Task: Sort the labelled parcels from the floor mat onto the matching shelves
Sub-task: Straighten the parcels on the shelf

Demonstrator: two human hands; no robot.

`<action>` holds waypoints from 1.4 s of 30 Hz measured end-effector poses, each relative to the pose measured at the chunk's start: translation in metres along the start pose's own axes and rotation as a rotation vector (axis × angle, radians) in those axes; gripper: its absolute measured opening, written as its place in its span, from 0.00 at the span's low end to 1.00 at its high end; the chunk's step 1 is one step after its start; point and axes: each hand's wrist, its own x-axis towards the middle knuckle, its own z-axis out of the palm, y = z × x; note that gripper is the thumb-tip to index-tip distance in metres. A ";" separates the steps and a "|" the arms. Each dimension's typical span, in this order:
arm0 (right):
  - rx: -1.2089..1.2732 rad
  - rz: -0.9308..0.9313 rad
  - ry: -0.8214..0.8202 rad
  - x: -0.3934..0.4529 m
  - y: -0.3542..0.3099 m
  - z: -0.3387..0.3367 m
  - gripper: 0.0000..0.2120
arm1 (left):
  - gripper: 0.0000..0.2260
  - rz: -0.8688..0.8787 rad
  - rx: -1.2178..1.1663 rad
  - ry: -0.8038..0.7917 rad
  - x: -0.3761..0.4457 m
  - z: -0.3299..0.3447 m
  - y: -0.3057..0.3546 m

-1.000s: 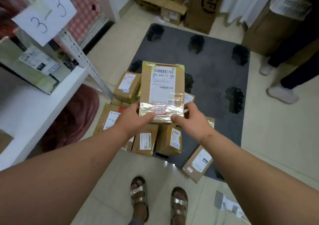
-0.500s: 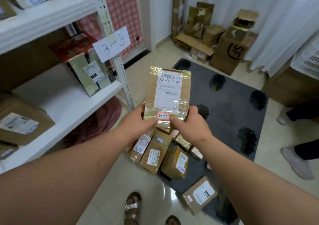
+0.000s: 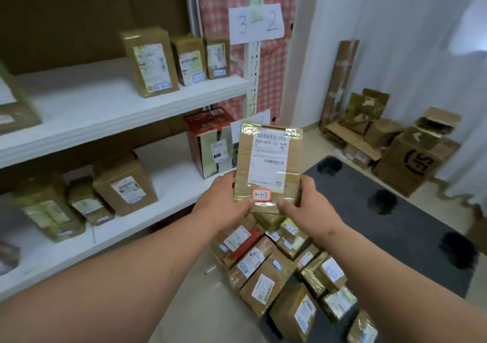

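Both hands held one brown parcel [image 3: 268, 163] upright in the air, above the pile of parcels [image 3: 276, 266] on the floor. The left hand [image 3: 224, 200] gripped its lower left corner and the right hand [image 3: 307, 205] its lower right corner, with the fingers [image 3: 304, 184] curled round the edges and the thumbs pressed on the taped front. Between the thumbs sat a small red-framed sticker [image 3: 261, 194] that read 3-1-7. To the left of the fingers stood the white shelves [image 3: 110, 116] with other parcels on them. Above the fingers, a paper sign [image 3: 256, 24] on the post read 3-2. To the right of the fingers lay the dark floor mat [image 3: 390, 226].
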 end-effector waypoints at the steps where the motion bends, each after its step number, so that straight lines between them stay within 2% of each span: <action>1: -0.001 -0.018 -0.007 -0.001 -0.007 0.001 0.28 | 0.21 0.001 0.000 0.012 -0.003 -0.006 -0.003; 10: -0.015 -0.078 -0.054 0.000 -0.069 0.031 0.27 | 0.19 0.014 0.029 0.055 -0.025 -0.066 -0.039; 18: 0.025 -0.203 -0.113 0.002 -0.166 0.081 0.28 | 0.22 -0.080 0.086 0.146 -0.051 -0.154 -0.098; 26: 0.032 -0.365 -0.142 -0.002 -0.254 0.120 0.27 | 0.27 -0.097 0.087 0.275 -0.088 -0.234 -0.142; 30: 0.039 -0.432 -0.165 -0.006 -0.283 0.130 0.31 | 0.28 -0.084 0.034 0.299 -0.108 -0.261 -0.148; 34: 0.033 -0.504 -0.186 -0.006 -0.307 0.132 0.32 | 0.35 -0.066 0.026 0.337 -0.127 -0.282 -0.148; 42: 0.086 -0.677 -0.228 -0.008 -0.349 0.105 0.38 | 0.38 -0.083 0.094 0.505 -0.148 -0.316 -0.114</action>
